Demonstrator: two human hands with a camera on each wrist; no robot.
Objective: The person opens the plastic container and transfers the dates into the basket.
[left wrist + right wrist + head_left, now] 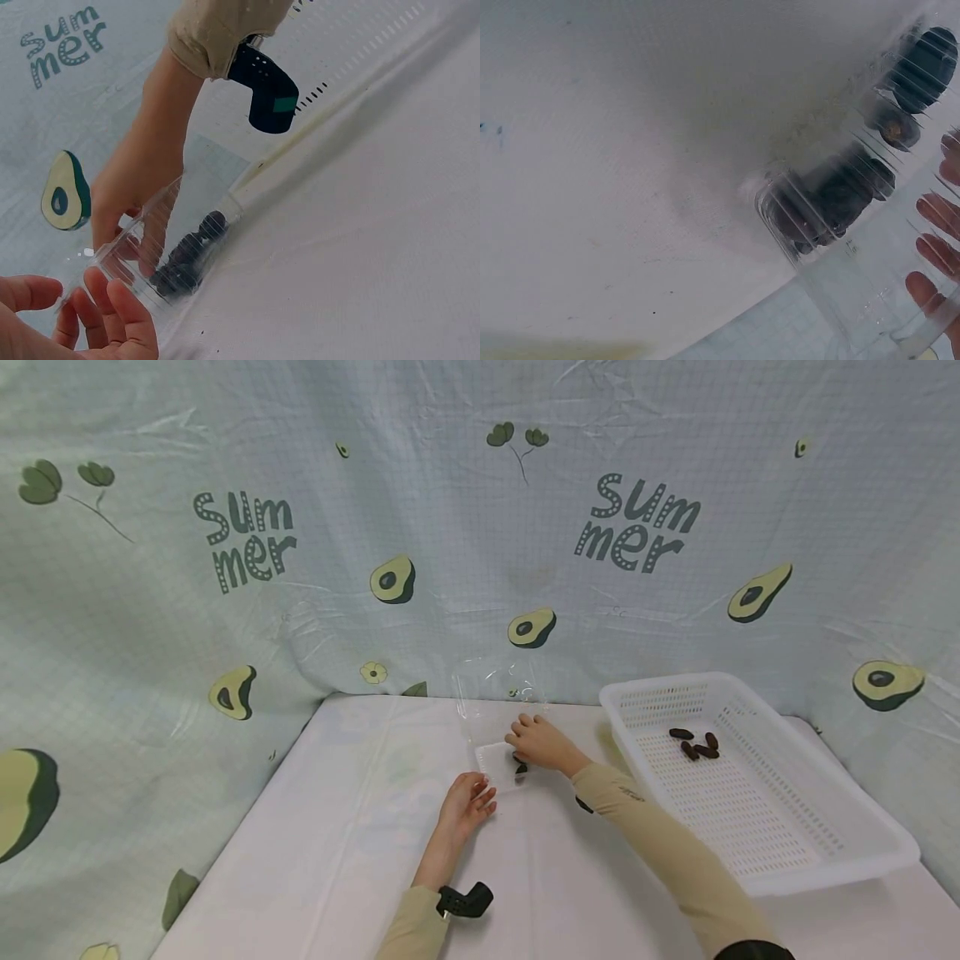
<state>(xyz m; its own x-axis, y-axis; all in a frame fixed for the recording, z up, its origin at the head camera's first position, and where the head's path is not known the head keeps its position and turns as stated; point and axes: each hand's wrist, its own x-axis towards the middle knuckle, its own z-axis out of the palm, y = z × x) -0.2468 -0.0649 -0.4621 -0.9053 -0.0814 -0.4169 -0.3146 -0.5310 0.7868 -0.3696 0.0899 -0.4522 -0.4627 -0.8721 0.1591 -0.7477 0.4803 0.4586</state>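
A clear plastic clamshell box (491,762) stands tilted on the white table, its transparent lid (498,685) raised at the back. Dark oval fruits (187,251) that look like dates lie in a row along one side of it. My left hand (463,802) is at the near left edge of the box, the wall (67,292) between thumb and fingers. My right hand (542,743) reaches down over the far right side, fingers bent close to the fruits. Plastic and the hand itself hide whether its fingertips hold one. The right wrist view shows the fruits (840,195) through the ribbed wall.
A large white perforated basket (750,768) stands to the right, near the right forearm. Several dark brown fruits (690,750) lie inside it near the back. A printed sheet (450,527) hangs behind the table (360,860).
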